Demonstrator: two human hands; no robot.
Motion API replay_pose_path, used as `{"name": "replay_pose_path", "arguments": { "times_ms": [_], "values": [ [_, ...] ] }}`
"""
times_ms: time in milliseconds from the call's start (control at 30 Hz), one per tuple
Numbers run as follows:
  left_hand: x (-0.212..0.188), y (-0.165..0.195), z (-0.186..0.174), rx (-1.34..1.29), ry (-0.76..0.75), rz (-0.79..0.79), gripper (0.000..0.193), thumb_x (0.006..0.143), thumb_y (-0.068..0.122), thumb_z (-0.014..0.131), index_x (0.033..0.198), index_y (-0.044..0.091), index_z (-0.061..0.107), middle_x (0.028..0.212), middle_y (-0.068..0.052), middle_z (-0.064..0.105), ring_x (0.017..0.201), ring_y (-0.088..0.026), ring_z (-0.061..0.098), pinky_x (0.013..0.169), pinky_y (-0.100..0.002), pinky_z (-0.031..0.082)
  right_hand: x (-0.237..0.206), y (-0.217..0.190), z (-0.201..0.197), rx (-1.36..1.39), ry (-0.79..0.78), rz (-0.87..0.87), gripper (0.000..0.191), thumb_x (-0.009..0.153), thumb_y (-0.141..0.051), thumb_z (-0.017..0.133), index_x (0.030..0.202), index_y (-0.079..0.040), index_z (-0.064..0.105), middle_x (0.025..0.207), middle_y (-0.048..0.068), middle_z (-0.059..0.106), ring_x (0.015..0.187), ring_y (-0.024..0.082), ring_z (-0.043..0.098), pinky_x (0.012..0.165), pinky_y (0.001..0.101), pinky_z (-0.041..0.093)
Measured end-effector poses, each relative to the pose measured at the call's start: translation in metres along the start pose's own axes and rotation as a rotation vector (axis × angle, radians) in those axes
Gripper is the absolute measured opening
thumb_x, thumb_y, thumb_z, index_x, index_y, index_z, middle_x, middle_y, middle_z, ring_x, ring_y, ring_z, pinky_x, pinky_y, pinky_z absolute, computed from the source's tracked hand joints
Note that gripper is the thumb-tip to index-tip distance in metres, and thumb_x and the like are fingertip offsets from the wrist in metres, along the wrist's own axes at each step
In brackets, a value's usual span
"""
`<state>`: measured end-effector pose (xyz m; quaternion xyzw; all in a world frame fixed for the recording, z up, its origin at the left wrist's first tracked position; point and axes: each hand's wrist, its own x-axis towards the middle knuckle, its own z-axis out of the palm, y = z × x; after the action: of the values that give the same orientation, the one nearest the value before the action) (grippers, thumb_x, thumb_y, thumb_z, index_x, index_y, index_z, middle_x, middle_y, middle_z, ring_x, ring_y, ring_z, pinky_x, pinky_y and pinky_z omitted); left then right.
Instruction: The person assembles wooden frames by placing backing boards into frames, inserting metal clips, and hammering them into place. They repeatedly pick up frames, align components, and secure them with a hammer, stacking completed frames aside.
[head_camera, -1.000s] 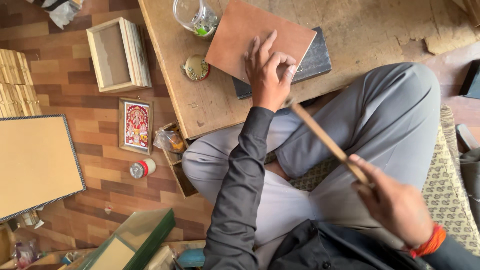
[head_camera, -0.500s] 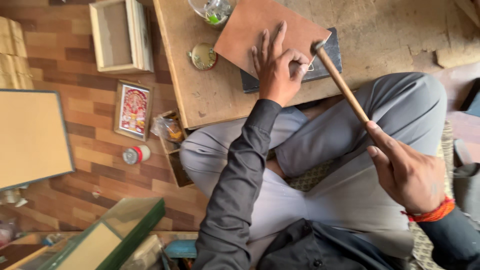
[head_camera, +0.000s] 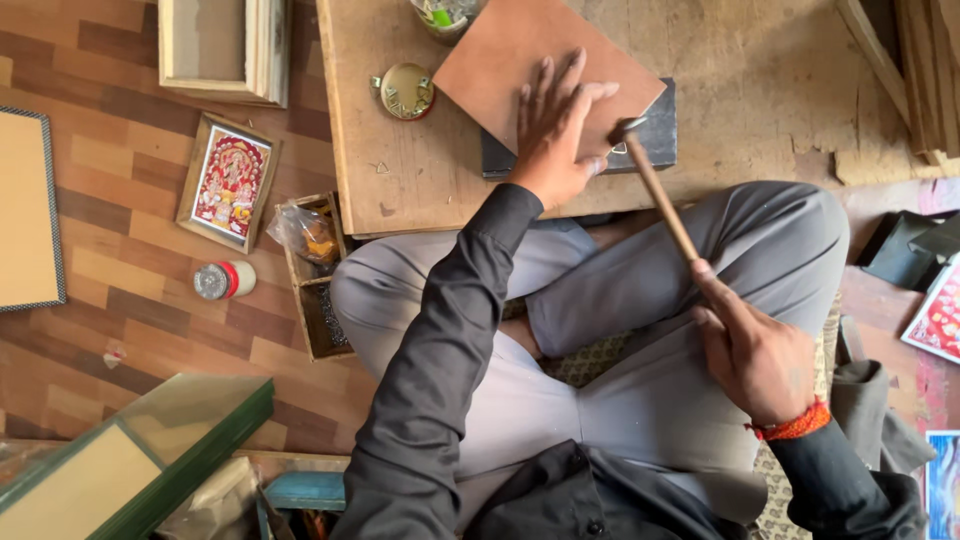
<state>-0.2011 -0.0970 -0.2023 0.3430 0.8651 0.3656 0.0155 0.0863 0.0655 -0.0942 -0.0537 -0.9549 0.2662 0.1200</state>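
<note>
right hand (head_camera: 755, 355), clamped on the hammer (head_camera: 655, 185), has lowered its head to the brown board (head_camera: 500, 60) edge; left hand (head_camera: 555, 125) stays flat, fingers apart.

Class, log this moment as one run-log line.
left hand flat on brown board | right hand holds hammer | hammer head at board edge

I see board (head_camera: 500, 60) on slab (head_camera: 655, 140) on table (head_camera: 400, 170); tin (head_camera: 405, 92) left of board, framed picture (head_camera: 228, 183) on floor (head_camera: 110, 250) left of table.
</note>
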Motion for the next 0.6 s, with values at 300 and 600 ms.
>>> {"name": "replay_pose_path", "arguments": {
  "times_ms": [300,600],
  "values": [
    [-0.005,-0.005,0.005,0.014,0.004,0.012,0.096,0.072,0.015,0.091,0.152,0.027,0.038,0.170,-0.012,0.015,0.159,-0.043,0.005,0.128,-0.063,0.006,-0.015,-0.005,0.012,-0.064,0.048,0.044,0.043,0.092,-0.001,0.078,0.134,0.000,0.071,0.077,0.016,0.070,0.060,0.027,0.066,0.061,0.0348,0.050],
    [-0.007,0.000,-0.001,0.018,-0.008,-0.007,0.104,0.074,0.013,0.090,0.158,0.025,0.029,0.171,-0.012,0.016,0.160,-0.041,0.005,0.129,-0.061,0.005,-0.008,-0.017,0.015,-0.119,0.023,-0.008,0.049,0.090,-0.002,0.075,0.138,-0.005,0.067,0.081,0.013,0.072,0.058,0.029,0.066,0.056,0.0355,0.050]
  ]
}}
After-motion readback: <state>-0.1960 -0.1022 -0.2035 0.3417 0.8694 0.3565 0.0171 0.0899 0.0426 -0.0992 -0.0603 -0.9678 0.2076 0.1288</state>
